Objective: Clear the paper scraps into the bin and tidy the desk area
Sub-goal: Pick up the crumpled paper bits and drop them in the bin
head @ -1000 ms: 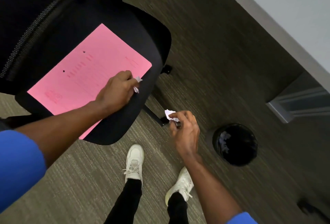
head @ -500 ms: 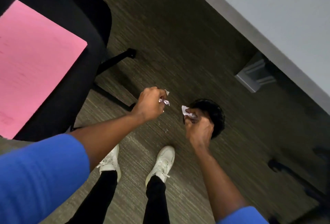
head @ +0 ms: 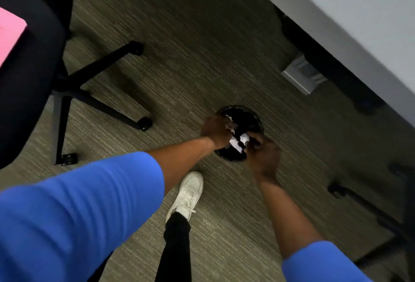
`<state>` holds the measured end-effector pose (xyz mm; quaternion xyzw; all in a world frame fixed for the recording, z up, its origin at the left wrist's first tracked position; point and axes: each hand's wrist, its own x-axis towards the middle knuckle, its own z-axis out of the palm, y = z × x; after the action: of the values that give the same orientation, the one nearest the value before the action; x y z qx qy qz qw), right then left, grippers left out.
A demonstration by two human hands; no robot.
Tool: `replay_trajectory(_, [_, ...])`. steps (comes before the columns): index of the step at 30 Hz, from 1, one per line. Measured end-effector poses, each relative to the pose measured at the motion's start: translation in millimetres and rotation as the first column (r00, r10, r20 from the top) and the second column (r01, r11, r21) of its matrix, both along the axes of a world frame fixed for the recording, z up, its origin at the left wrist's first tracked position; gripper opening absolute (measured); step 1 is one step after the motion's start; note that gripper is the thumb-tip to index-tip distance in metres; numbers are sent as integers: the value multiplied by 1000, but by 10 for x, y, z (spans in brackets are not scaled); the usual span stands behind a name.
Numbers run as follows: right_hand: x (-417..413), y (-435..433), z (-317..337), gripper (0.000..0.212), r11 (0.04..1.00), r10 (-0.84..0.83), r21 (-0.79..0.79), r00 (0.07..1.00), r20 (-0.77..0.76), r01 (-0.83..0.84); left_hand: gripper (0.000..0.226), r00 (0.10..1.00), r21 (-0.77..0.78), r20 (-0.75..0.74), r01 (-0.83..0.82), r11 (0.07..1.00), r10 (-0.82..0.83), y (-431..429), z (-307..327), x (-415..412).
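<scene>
Reaching down over the bin, both hands met above its round black opening; the left hand was curled at the near-left part of the rim with white paper scraps at its fingertips; the right hand was closed at the near-right part of the rim, pinching a larger white scrap; motion blur hid whether any piece had left the fingers. Left of the bin stood a black office chair on castors, a pink sheet lying on its seat; beyond the bin ran the grey desk; a white shoe stood on the carpet just nearer than the bin.
</scene>
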<state>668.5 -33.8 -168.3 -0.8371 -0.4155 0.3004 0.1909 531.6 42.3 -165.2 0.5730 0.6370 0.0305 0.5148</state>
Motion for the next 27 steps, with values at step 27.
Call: replay_trajectory(27, [-1698,315,664,24,972,227,-37,966,-123,-233,10,986,74,-163,-30,997,42,206,658,-2491])
